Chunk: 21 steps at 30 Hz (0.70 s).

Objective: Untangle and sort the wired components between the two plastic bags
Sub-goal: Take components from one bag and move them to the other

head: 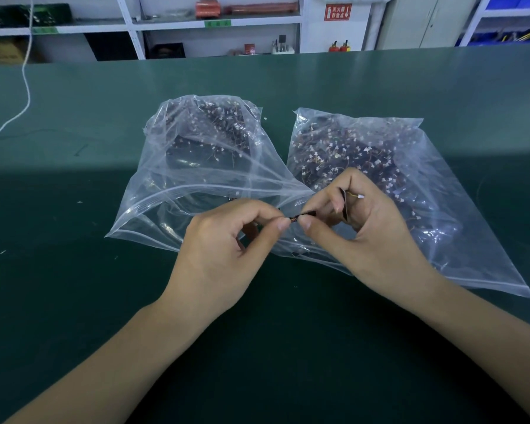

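Note:
Two clear zip bags lie side by side on the green table. The left bag (178,166) and the right bag (410,179) each hold a dark heap of small wired components with white connectors. In front of the bags, my left hand (227,249) and my right hand (371,237) meet over the gap between them. Both pinch one small wired component (296,219) between thumb and forefinger. A thin dark plate and a yellow wire with a white connector (360,196) stick out of my right hand's fingers.
The green table mat (74,270) spreads wide on all sides. A white cable (25,96) hangs down and runs across the far left of it. Shelving with boxes, tools and red extinguishers stands beyond the far edge.

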Tool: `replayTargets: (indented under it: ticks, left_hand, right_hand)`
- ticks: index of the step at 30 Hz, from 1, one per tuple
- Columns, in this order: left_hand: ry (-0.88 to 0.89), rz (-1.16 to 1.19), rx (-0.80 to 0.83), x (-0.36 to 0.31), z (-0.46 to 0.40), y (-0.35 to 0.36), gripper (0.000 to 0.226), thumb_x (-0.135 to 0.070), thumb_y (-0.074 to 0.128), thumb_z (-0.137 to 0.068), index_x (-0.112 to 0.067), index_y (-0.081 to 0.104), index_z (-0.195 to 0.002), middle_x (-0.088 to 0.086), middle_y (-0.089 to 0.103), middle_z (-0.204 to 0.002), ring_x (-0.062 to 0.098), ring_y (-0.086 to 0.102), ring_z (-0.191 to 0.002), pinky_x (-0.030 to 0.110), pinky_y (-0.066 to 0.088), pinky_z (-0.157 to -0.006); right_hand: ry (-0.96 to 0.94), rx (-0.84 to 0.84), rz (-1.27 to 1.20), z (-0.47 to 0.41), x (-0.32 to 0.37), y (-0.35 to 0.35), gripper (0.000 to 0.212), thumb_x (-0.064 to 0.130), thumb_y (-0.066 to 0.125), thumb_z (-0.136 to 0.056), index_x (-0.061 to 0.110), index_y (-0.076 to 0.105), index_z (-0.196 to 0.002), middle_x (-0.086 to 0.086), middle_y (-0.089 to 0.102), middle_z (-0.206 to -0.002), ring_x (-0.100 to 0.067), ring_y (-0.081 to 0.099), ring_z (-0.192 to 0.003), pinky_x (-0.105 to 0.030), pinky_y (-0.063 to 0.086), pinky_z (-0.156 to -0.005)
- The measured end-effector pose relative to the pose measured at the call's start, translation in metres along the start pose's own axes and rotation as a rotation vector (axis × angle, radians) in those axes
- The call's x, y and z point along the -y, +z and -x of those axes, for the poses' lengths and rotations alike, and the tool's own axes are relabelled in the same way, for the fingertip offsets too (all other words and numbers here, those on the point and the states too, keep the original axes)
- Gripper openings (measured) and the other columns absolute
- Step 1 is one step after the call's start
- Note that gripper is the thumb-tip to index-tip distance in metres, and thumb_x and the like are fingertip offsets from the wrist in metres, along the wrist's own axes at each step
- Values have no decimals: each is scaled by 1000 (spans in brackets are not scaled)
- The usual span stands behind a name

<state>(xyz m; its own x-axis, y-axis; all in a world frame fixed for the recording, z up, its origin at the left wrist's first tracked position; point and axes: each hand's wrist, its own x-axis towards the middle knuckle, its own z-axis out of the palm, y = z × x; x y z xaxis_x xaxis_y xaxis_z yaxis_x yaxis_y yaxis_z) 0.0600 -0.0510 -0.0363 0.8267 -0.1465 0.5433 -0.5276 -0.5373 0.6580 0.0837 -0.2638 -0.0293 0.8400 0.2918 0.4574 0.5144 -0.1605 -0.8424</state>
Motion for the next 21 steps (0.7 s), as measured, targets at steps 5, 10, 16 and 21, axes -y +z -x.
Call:
replayTargets:
  ticks: [5,10,16,21]
  left_hand:
    - [36,-57,-117,0,-3,-5,12,-20,67,-102,-19,79,-104,-20,65,-90,14,65,-81,18,47,-68]
    - [170,-98,-74,0,-3,-8,14,-14,66,-106,-14,79,-108,-6,67,-100,18,65,-82,29,50,-67]
    - [277,-216,15,5,-1,-6,7,-15,75,-98,-15,82,-98,-6,67,-93,13,64,-82,33,52,-64]
    - [303,-282,35,7,-4,-3,4,-15,79,-95,-13,82,-96,-4,67,-91,8,59,-81,22,49,-68]
  right_hand:
    - [-206,171,538,-2,0,-13,44,29,83,-81,27,40,-91,12,67,-101,-19,66,-95,-42,51,-86]
    - [-180,159,531,-5,-4,-16,39,6,71,-77,26,39,-87,10,64,-92,-16,63,-87,-32,49,-79]
    - [-109,103,366,-4,-5,-15,39,-4,73,-76,19,43,-84,8,66,-88,-14,57,-73,-19,44,-66]
    - [-115,133,383,-5,-6,-18,38,-6,72,-79,16,43,-85,8,65,-90,-19,55,-74,-31,46,-66]
